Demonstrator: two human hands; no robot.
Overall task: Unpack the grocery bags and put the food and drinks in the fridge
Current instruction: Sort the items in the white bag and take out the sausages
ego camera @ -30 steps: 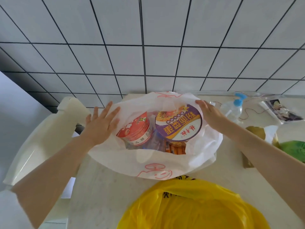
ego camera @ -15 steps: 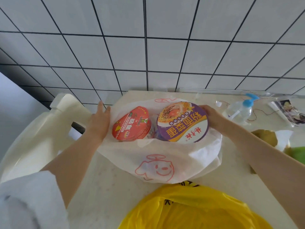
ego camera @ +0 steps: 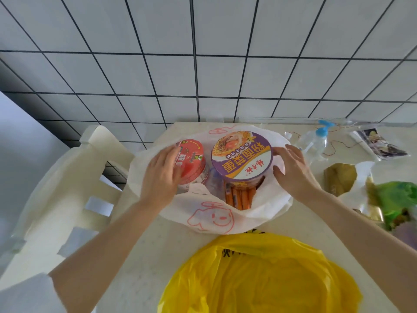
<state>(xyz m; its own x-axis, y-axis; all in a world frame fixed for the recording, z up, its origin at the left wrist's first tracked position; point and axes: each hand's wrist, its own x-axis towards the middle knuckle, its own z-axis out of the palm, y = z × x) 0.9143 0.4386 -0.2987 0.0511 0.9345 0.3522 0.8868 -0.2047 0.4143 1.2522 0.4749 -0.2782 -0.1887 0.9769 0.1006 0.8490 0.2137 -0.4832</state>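
Note:
A white plastic grocery bag (ego camera: pixel 212 219) with a red cartoon print lies open on the counter. Inside stand a red instant-noodle cup (ego camera: pixel 194 161) on the left and a larger purple-lidded noodle bowl (ego camera: pixel 242 158) on the right. Orange sausage sticks (ego camera: pixel 240 197) and a clear bottle (ego camera: pixel 213 182) show below them. My left hand (ego camera: pixel 161 177) rests on the left side of the red cup, fingers spread. My right hand (ego camera: pixel 293 172) lies on the bag just right of the purple bowl, fingers apart. A yellow bag (ego camera: pixel 259 276) sits nearest me.
At right lie a green bag (ego camera: pixel 397 199), a brown packet (ego camera: pixel 339 178) in clear plastic, a bottle with a blue pump cap (ego camera: pixel 316 141) and a printed sachet (ego camera: pixel 379 146). A cream slatted chair back (ego camera: pixel 74 188) stands left of the counter. A tiled wall (ego camera: pixel 203 64) rises behind.
My left hand moved from the bag's left edge onto the red cup. My right hand shifted forward beside the purple bowl. The bag's front rim dropped, exposing the sausages.

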